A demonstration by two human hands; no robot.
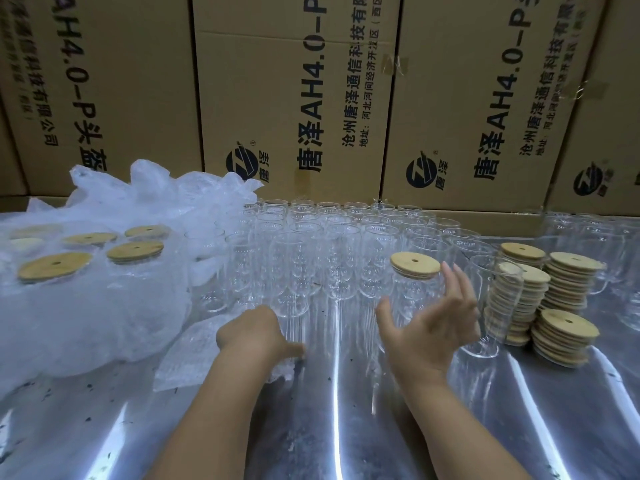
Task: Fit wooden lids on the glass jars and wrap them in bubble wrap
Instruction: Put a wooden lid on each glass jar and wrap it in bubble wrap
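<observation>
A glass jar (410,299) with a round wooden lid (415,265) on top stands at the front of a block of several open glass jars (325,244). My right hand (429,327) is spread open just right of the lidded jar, fingers straight, close to its side. My left hand (254,332) rests knuckles-up on a flat bubble wrap sheet (194,358) on the table; its fingers curl down onto the sheet's edge. Stacks of wooden lids (564,327) stand at the right.
Several lidded jars (135,251) wrapped in bubble wrap sit at the left within a heap of plastic (104,306). An empty jar (485,306) stands before the lid stacks. Cardboard boxes (298,98) wall the back. The table (329,427) is shiny metal.
</observation>
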